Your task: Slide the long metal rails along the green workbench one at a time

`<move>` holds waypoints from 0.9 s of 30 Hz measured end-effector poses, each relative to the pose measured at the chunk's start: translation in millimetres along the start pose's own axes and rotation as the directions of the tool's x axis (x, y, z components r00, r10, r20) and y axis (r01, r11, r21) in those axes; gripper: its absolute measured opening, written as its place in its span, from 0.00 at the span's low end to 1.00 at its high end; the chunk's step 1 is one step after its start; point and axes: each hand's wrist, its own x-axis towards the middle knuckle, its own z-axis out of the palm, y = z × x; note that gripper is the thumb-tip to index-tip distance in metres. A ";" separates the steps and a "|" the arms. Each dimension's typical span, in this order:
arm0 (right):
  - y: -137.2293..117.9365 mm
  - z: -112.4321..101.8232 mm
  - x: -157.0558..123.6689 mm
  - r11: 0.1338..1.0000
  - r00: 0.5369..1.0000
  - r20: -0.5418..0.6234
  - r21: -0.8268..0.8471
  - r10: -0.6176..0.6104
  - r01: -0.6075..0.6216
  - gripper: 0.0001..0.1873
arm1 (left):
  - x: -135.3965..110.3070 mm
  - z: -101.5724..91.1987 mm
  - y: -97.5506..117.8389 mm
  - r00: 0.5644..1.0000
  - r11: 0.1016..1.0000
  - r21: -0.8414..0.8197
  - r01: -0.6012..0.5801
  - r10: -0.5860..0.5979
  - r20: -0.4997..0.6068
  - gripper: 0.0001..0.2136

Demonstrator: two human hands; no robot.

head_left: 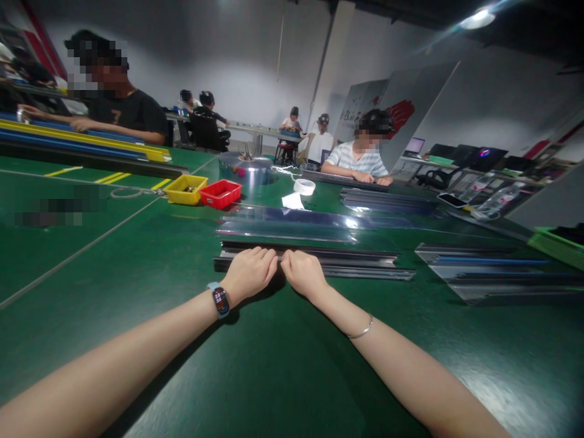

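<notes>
A long black channel-shaped profile (pixel 365 270) lies crosswise on the green table in front of me. My left hand (pixel 250 271), with a watch on its wrist, is closed over the profile left of its middle. Right beside it, my right hand (pixel 302 272) is also closed at the profile, knuckles nearly touching the left ones. Both sets of fingertips are hidden, so anything thin pinched in them does not show. Just behind the profile lie clear, glossy plastic strips (pixel 292 230).
A yellow bin (pixel 186 190) and a red bin (pixel 221 193) stand at the back left, near a coil of clear strip (pixel 249 170) and a white tape roll (pixel 304 186). More profiles (pixel 497 275) lie to the right. Co-workers (pixel 358 159) sit across the table.
</notes>
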 end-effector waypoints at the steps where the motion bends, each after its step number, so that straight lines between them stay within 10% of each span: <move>1: 0.1 0.3 -0.1 1.000 1.000 -0.001 0.001 0.000 0.000 0.18 | 0.0 0.2 -0.1 1.000 1.000 0.000 -0.006 0.006 0.009 0.13; 27: 1.8 -0.3 -1.9 0.999 0.999 -0.040 0.053 0.001 0.001 0.17 | -0.2 1.6 1.3 1.000 0.999 -0.027 -0.025 0.026 0.011 0.13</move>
